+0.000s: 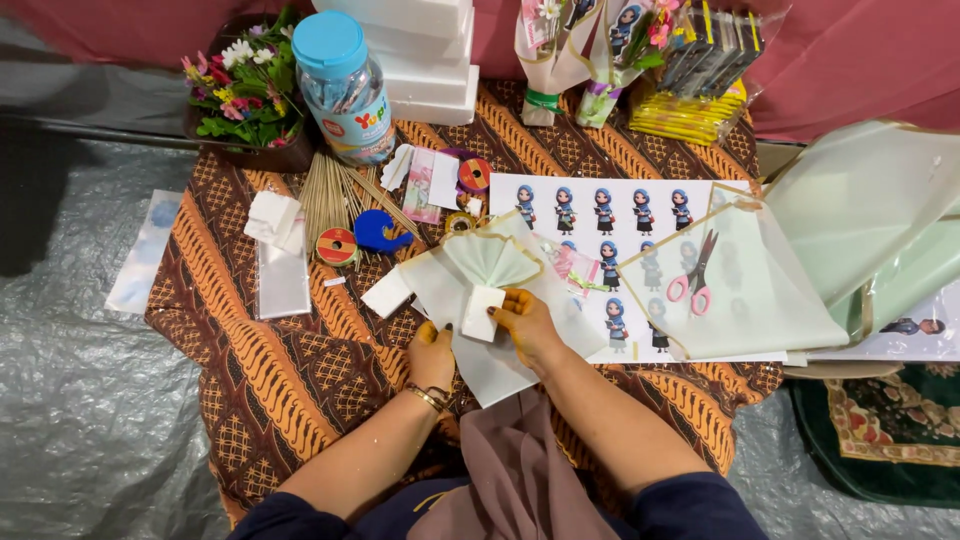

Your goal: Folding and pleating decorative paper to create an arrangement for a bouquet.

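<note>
Head view, looking down on a low surface (300,370) draped in brown patterned cloth.

Near the middle: a white foam block (481,312) standing on a sheet of pale translucent wrapping paper (490,370), with a pleated fan of pale green paper (492,262) just beyond it on the far side. Right hand (525,322) pressed against the block's right side, fingers curled round it and onto the paper, thumb toward the block. Left hand (431,355) lower and to the left, resting flat on the paper's left edge, fingers together, gripping nothing that can be made out; a bracelet on that wrist. Hands set apart, block lying between them, nearer the right one.

Just left of the paper: a second small foam block (386,293). Farther left: a red roll of ribbon (337,246), a blue tape dispenser (380,232) and a bundle of thin wooden sticks (325,195). Far left: a jar with a blue lid (345,85) beside a bunch of small flowers (240,90).

Right of the hands: a printed sheet of small cartoon figures (600,215), partly covered by another pale green sheet with pink-handled scissors (692,272) lying under or on it; cannot tell which. Far edge: stacked white foam slabs (425,60) and wrapped bouquets (590,60).
</note>
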